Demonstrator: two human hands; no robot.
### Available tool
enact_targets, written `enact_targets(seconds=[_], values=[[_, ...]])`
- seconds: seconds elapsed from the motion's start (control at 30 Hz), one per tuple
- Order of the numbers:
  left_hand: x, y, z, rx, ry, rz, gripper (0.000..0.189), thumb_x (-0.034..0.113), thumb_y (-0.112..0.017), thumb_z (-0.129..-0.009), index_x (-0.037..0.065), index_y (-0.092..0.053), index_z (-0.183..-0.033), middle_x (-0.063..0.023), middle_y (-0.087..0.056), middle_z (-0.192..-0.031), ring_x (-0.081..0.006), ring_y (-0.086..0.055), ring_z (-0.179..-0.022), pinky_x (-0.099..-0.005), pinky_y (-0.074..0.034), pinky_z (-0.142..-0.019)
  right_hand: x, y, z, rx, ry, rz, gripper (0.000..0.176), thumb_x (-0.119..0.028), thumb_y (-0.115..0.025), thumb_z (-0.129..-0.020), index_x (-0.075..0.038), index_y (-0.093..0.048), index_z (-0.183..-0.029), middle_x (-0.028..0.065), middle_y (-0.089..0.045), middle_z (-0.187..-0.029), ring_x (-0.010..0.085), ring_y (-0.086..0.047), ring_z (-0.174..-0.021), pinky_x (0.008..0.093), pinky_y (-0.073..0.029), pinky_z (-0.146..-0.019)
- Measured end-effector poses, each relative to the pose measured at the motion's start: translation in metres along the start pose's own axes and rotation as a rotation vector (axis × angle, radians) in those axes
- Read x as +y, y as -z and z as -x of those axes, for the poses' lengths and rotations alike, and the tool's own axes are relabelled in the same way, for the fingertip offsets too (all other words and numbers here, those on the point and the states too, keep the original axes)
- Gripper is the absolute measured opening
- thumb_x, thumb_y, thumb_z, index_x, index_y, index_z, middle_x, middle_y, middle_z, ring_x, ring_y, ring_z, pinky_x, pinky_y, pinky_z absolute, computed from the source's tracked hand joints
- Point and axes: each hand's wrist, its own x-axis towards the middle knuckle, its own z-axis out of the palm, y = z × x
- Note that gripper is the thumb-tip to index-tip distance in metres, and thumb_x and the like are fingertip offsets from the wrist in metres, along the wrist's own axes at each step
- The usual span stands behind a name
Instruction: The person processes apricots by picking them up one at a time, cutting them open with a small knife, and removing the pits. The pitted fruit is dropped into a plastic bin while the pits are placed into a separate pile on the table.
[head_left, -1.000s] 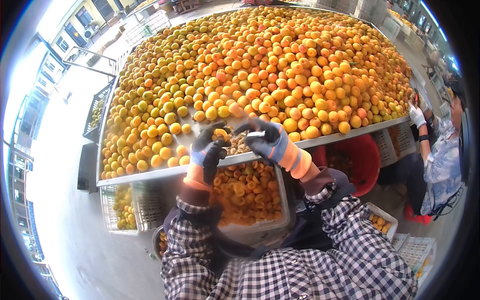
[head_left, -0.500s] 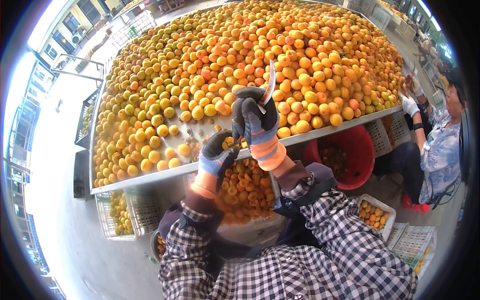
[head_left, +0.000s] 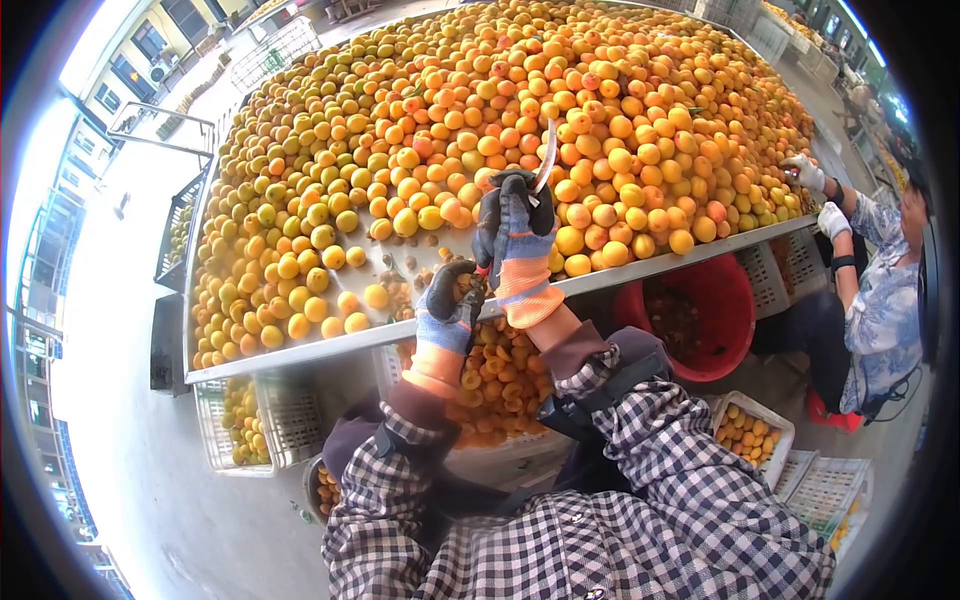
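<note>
My right hand (head_left: 518,235), in a dark-palmed glove with an orange cuff, is closed around a knife (head_left: 547,162) whose curved blade points up. Just below and left of it, my left hand (head_left: 447,308) is closed, its gloved fingers curled around an apricot (head_left: 464,287); only a small orange-brown part shows. The two hands are close together at the front rim of a metal table (head_left: 330,348) heaped with whole apricots (head_left: 600,130). Under the hands, a crate holds many cut apricot halves (head_left: 500,375).
Small brown pits (head_left: 395,285) lie on the tabletop left of my hands. A red tub (head_left: 735,320) stands below the table at right. Crates of apricots (head_left: 745,437) sit on the floor. At far right a co-worker (head_left: 880,300) in white gloves sits by the table.
My hands remain close together; less orange flesh shows in my left hand. The view has shifted slightly. One of the co-worker's gloved hands has moved apart from the other, toward the pile.
</note>
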Motion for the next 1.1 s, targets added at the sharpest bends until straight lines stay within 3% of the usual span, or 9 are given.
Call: enact_targets(seconds=[0.13, 0.2, 0.43, 0.5, 0.53, 0.63, 0.73, 0.93, 1.1], values=[[0.006, 0.002, -0.007, -0.023, -0.117, -0.105, 0.030, -0.004, -0.061, -0.083, 0.001, -0.058, -0.112, -0.0072, -0.064, -0.103, -0.0141, -0.061, -0.094, -0.0271, -0.048, -0.084, 0.002, 0.005, -0.005, 0.245, -0.214, -0.055, 0.023, -0.033, -0.050, -0.098, -0.010, -0.054, -0.093, -0.0012, -0.046, -0.054, 0.0103, -0.033, -0.034, 0.0258, -0.026, -0.031], [0.011, 0.004, -0.009, -0.062, -0.206, -0.171, 0.038, -0.006, -0.057, -0.079, 0.005, -0.056, -0.115, -0.0146, -0.062, -0.105, -0.0304, -0.061, -0.098, -0.0352, -0.048, -0.086, 0.006, 0.011, -0.013, 0.331, -0.329, -0.198, 0.019, -0.033, -0.053, -0.096, -0.015, -0.052, -0.092, -0.0024, -0.045, -0.055, 0.0099, -0.036, -0.035, 0.0248, -0.028, -0.032], [0.014, 0.007, -0.015, -0.115, -0.281, -0.246, 0.045, -0.009, -0.056, -0.077, 0.004, -0.054, -0.119, -0.0172, -0.060, -0.107, -0.0337, -0.059, -0.099, -0.0363, -0.047, -0.086, 0.031, 0.039, -0.024, 0.424, -0.559, -0.544, 0.021, -0.032, -0.052, -0.096, -0.015, -0.050, -0.084, -0.0031, -0.044, -0.057, 0.0115, -0.035, -0.039, 0.0266, -0.029, -0.036], [-0.001, -0.001, -0.007, -0.125, -0.050, -0.172, 0.047, -0.009, -0.056, -0.077, 0.004, -0.052, -0.122, -0.0175, -0.059, -0.107, -0.0336, -0.059, -0.098, -0.0350, -0.047, -0.086, 0.032, 0.037, -0.026, 0.393, -0.545, -0.577, 0.023, -0.033, -0.050, -0.097, -0.015, -0.050, -0.082, -0.0028, -0.044, -0.058, 0.0118, -0.036, -0.041, 0.0256, -0.030, -0.037], [-0.008, -0.002, -0.009, 0.002, -0.300, -0.340, 0.039, -0.008, -0.056, -0.080, 0.003, -0.057, -0.117, -0.0161, -0.061, -0.101, -0.0273, -0.061, -0.092, -0.0315, -0.047, -0.083, 0.028, 0.032, -0.029, 0.418, -0.503, -0.502, 0.023, -0.033, -0.050, -0.097, -0.015, -0.050, -0.082, -0.0025, -0.044, -0.058, 0.0118, -0.036, -0.041, 0.0256, -0.031, -0.037], [-0.010, 0.010, -0.018, 0.037, -0.101, -0.103, 0.024, -0.002, -0.058, -0.086, 0.000, -0.062, -0.110, -0.0067, -0.065, -0.092, -0.0114, -0.058, -0.080, -0.0246, -0.047, -0.075, 0.011, 0.007, -0.037, 0.478, -0.324, -0.149, 0.025, -0.032, -0.056, -0.093, -0.013, -0.050, -0.079, -0.0006, -0.047, -0.054, 0.0115, -0.040, -0.036, 0.0275, -0.033, -0.031], [-0.029, 0.028, -0.028, 0.157, -0.083, -0.258, 0.013, 0.000, -0.058, -0.087, 0.001, -0.067, -0.097, -0.0036, -0.067, -0.083, -0.0095, -0.058, -0.076, -0.0251, -0.048, -0.071, 0.024, 0.014, -0.056, 0.240, -0.254, 0.364, 0.022, -0.028, -0.060, -0.090, -0.010, -0.055, -0.080, -0.0001, -0.050, -0.056, 0.0132, -0.042, -0.037, 0.0270, -0.034, -0.033], [-0.015, 0.037, -0.028, 0.151, 0.108, -0.099, 0.012, 0.010, -0.061, -0.088, 0.003, -0.068, -0.096, -0.0027, -0.067, -0.080, -0.0079, -0.057, -0.066, -0.0226, -0.046, -0.060, 0.048, 0.023, -0.054, -0.468, 0.177, 1.704, 0.024, -0.017, -0.062, -0.084, -0.016, -0.062, -0.108, 0.0103, -0.065, -0.105, 0.0263, -0.065, -0.095, 0.0368, -0.051, -0.079], [0.004, 0.046, -0.026, 0.046, 0.404, 0.237, 0.022, 0.022, -0.059, -0.092, 0.003, -0.067, -0.099, -0.0022, -0.062, -0.071, -0.0064, -0.046, -0.049, -0.0192, -0.036, -0.046, 0.072, 0.027, -0.058, -0.630, 0.028, 1.910, 0.041, -0.019, -0.067, -0.077, -0.019, -0.058, -0.117, 0.0120, -0.057, -0.120, 0.0318, -0.059, -0.106, 0.0407, -0.049, -0.086]])
